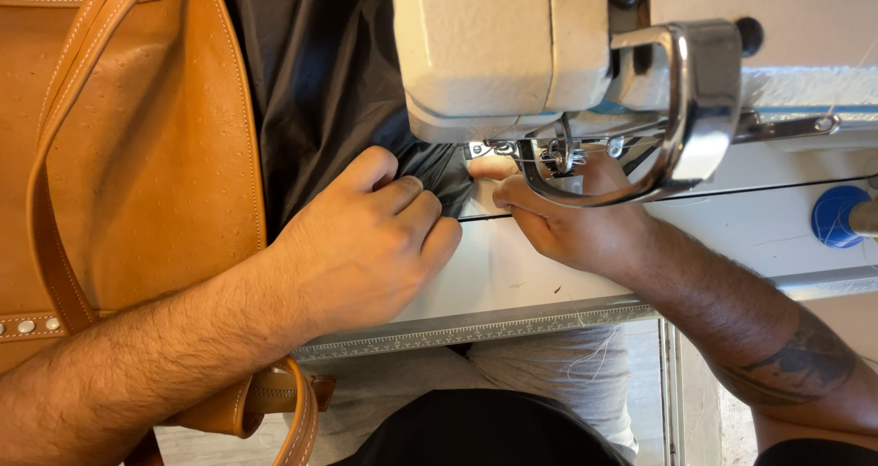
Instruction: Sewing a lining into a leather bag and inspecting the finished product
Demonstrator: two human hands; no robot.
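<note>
Now pinching black lining (320, 91) with left hand (366, 242); right hand (567, 224) gripping same cloth under sewing machine (512, 54), near table's front edge.

The tan leather bag (155, 155) has a pebbled, matt grain with pale stitching and small shiny metal studs. The black lining cloth (320, 91) looks thin and faintly glossy. The cream enamelled sewing machine head (476, 45) is smooth; its curved chrome metal guard (695, 109) gleams. The white table top (512, 274) is smooth and scuffed.
</note>
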